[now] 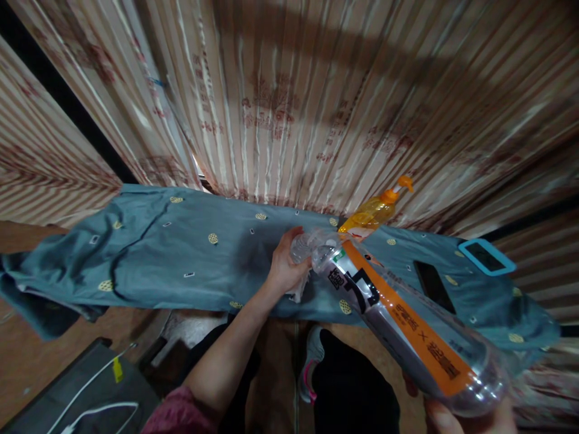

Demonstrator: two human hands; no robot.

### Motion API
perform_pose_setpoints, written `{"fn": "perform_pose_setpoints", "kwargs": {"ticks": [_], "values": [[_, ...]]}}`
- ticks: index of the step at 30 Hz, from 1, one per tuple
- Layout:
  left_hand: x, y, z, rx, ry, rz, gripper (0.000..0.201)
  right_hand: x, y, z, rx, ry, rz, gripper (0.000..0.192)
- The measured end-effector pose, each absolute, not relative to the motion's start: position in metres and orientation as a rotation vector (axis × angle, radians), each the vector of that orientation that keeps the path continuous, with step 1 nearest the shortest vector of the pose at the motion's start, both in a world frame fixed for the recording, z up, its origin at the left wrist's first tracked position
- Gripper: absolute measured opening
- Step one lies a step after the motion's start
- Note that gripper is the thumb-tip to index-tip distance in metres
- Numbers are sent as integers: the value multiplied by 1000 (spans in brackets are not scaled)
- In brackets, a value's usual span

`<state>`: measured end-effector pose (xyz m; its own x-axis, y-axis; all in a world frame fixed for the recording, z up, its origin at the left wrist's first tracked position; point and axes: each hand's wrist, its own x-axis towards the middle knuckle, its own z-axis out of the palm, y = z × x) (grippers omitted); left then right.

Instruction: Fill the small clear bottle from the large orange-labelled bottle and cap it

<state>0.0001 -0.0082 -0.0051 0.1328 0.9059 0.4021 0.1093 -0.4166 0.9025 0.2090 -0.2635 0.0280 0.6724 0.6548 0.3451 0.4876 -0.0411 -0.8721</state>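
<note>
**Clear bottle held tilted over the cloth-covered bench, its neck gripped by the left hand**

A striped curtain is seen filling the background, and in front of it a bench is covered by a blue-grey cloth dotted with small yellow motifs. A large clear plastic bottle, wrapped in a silver and orange label, is held on a slant over the near edge of the bench, its base toward the camera and its neck pointing toward the middle of the bench.

The step in hand is judged to be work at the bottle's mouth, either the cap being turned or the neck being wiped. A firm counter-hold at the base is called for by the next move, with the bottle kept steady while the neck is worked.

The left hand is closed around the neck end, and something white, perhaps a tissue, is pinched beneath it. Only the fingertips of the right hand are visible, cupped under the base; how tightly it is closed cannot be told.

An orange pump bottle is seen at the far edge, just behind the neck. A dark phone and a blue-framed device lie toward the right end.
</note>
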Motion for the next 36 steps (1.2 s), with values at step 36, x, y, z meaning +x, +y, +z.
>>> {"fn": "perform_pose_setpoints", "kwargs": {"ticks": [36], "values": [[0, -7, -7, 1667, 1026, 1328, 67, 213, -270, 7, -1689, -895, 97, 115]]}}
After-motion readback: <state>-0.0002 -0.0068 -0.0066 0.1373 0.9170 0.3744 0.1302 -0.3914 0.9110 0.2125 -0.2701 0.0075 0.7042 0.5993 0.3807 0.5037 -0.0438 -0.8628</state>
